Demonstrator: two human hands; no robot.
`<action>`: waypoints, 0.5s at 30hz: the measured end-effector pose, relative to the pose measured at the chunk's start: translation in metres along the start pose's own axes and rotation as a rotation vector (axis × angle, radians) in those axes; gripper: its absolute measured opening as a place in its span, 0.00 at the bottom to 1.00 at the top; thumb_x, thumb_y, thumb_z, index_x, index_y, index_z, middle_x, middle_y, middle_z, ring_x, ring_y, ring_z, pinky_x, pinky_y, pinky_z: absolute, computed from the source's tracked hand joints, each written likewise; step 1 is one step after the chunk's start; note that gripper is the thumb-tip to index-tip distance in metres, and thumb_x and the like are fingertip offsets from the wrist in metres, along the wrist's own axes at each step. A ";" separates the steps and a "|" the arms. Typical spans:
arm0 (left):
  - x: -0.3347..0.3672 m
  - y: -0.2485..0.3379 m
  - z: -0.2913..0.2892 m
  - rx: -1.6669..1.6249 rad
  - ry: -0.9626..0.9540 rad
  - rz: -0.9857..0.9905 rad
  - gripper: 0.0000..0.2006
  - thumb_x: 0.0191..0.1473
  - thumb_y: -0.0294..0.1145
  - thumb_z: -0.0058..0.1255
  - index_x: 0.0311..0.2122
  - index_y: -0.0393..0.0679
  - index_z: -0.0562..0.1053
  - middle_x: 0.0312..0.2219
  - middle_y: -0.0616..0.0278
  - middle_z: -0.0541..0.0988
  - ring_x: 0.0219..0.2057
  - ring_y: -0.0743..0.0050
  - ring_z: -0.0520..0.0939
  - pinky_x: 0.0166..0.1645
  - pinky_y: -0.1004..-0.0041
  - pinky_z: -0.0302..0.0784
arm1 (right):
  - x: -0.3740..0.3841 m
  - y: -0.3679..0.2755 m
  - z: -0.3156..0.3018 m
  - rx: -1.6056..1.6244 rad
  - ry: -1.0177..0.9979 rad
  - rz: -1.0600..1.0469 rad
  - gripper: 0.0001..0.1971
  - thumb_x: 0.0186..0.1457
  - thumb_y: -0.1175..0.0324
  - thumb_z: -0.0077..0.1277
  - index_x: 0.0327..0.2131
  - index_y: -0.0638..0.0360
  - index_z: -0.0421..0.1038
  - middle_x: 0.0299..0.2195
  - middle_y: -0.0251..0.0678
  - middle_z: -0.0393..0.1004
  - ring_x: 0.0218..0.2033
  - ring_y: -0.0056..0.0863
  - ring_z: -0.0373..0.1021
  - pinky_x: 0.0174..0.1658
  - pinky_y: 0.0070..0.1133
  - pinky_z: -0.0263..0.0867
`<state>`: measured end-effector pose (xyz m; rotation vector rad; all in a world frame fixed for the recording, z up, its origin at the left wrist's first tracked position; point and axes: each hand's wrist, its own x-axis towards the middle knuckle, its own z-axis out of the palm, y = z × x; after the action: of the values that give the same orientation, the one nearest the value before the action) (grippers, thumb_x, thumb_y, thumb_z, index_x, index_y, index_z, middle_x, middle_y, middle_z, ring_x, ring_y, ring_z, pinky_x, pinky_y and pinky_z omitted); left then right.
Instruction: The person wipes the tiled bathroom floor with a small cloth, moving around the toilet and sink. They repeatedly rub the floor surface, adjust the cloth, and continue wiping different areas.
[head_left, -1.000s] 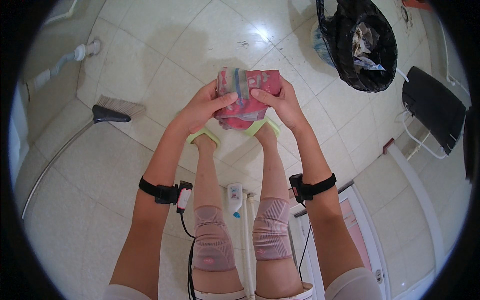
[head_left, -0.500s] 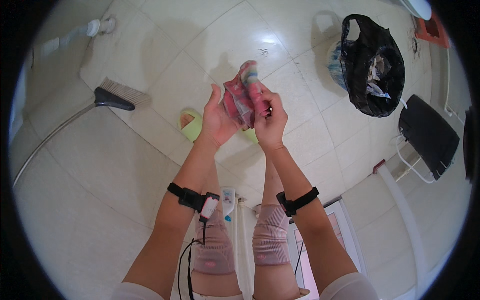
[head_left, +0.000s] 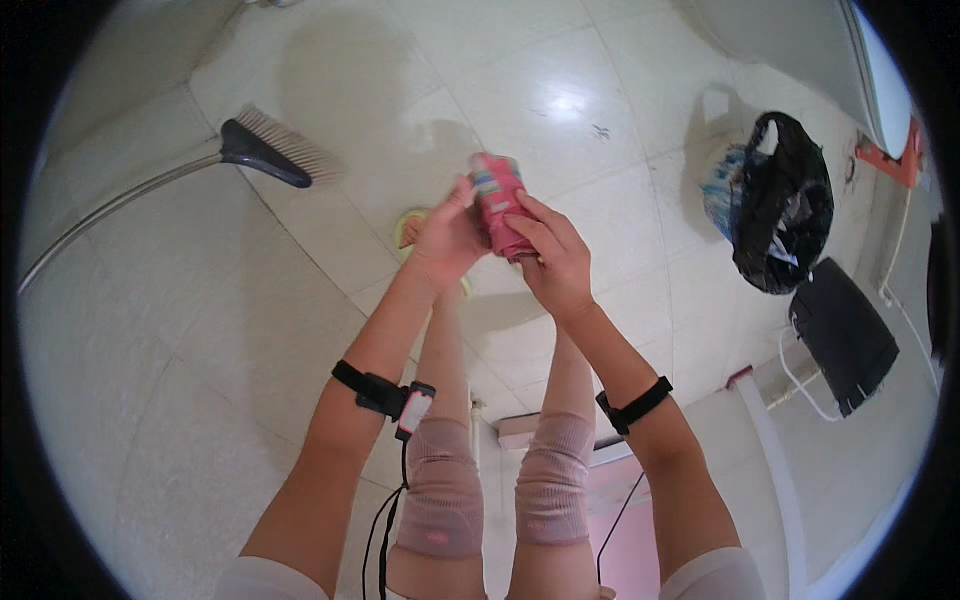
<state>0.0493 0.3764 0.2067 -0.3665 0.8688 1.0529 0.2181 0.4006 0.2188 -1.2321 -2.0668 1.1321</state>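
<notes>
A pink-red cloth (head_left: 498, 205) with white, green and blue stripes is bunched into a compact bundle between my two hands, above the tiled floor. On its left side my left hand (head_left: 447, 243) holds it, thumb up along the edge; the other fingers are mostly hidden behind it. From the right, my right hand (head_left: 555, 255) lays its fingers across the lower part of the bundle and grips it. A strap with a small device is on my left forearm, and a black strap circles the right.
A broom (head_left: 265, 152) with a metal handle stands at the left. At the right is a bin lined with a black plastic bag (head_left: 785, 205) containing scraps, beside a folding chair with a black seat (head_left: 845, 335). A green slipper (head_left: 408, 228) shows below my left hand.
The cloth has gone from loosely hanging and spread to a tighter bundle. My right hand's fingers now lie across it. The whole view has shifted, with the bin lower and farther right.
</notes>
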 end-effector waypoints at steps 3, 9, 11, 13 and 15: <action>-0.002 0.005 -0.017 0.250 0.159 0.077 0.34 0.58 0.50 0.60 0.65 0.51 0.62 0.51 0.62 0.74 0.48 0.69 0.78 0.52 0.63 0.76 | 0.007 -0.007 0.024 0.046 -0.118 -0.025 0.27 0.43 0.77 0.63 0.52 0.57 0.74 0.56 0.44 0.72 0.49 0.43 0.72 0.51 0.31 0.73; -0.001 0.031 -0.134 0.271 0.622 0.422 0.15 0.62 0.36 0.57 0.50 0.42 0.73 0.40 0.66 0.78 0.39 0.78 0.78 0.42 0.73 0.77 | 0.043 0.047 0.062 -0.119 -0.421 -0.034 0.21 0.54 0.73 0.56 0.53 0.60 0.73 0.53 0.45 0.74 0.50 0.47 0.71 0.52 0.34 0.71; -0.007 0.042 -0.185 0.397 0.796 0.483 0.14 0.62 0.35 0.55 0.50 0.41 0.72 0.41 0.66 0.77 0.39 0.78 0.77 0.42 0.74 0.76 | 0.065 0.078 0.072 -0.271 -0.331 0.038 0.17 0.56 0.73 0.54 0.50 0.60 0.75 0.50 0.47 0.76 0.49 0.47 0.71 0.54 0.35 0.69; -0.011 0.039 -0.225 0.392 0.953 0.593 0.15 0.63 0.34 0.54 0.51 0.41 0.72 0.41 0.65 0.77 0.39 0.75 0.77 0.44 0.72 0.75 | 0.094 0.108 0.078 -0.250 -0.505 0.198 0.17 0.56 0.73 0.55 0.50 0.58 0.76 0.51 0.44 0.76 0.51 0.43 0.71 0.55 0.33 0.68; -0.014 0.040 -0.257 0.459 1.162 0.637 0.15 0.63 0.34 0.52 0.52 0.39 0.71 0.42 0.62 0.77 0.40 0.72 0.77 0.46 0.71 0.74 | 0.110 0.122 0.081 -0.270 -0.584 0.180 0.18 0.55 0.72 0.57 0.50 0.56 0.76 0.52 0.43 0.76 0.52 0.42 0.71 0.57 0.32 0.67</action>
<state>-0.1025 0.2220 0.0616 -0.2972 2.3354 1.1322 0.1649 0.4949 0.0708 -1.3473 -2.6506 1.4663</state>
